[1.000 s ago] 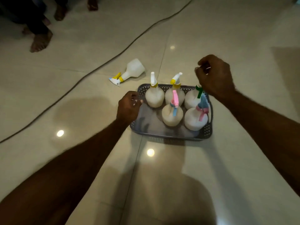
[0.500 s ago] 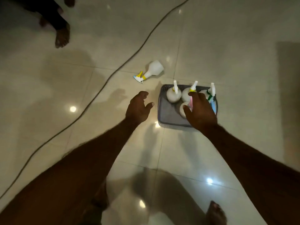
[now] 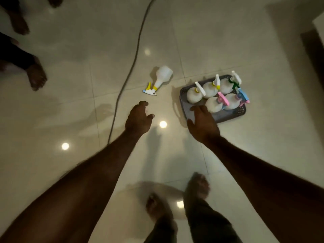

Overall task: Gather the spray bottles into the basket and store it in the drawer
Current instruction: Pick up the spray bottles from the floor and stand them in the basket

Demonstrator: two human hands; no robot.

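Note:
A grey perforated basket (image 3: 228, 116) stands on the tiled floor with several white spray bottles (image 3: 193, 95) upright in it, their triggers yellow, pink, blue and green. One more white spray bottle (image 3: 162, 77) with a yellow collar lies on its side on the floor, left of the basket. My left hand (image 3: 138, 118) hovers over the floor below that lying bottle, fingers loosely curled and holding nothing. My right hand (image 3: 202, 123) is spread over the basket's near left corner, holding nothing.
A grey cable (image 3: 129, 72) runs across the floor left of the lying bottle. Other people's bare feet (image 3: 36, 76) stand at the far left. My own feet (image 3: 197, 188) are at the bottom. A dark piece of furniture (image 3: 313, 50) is at the right edge.
The view has risen and pulled back from the basket. My left hand let go of the basket's rim and moved left; my right hand came down from the far bottles to the basket's near corner.

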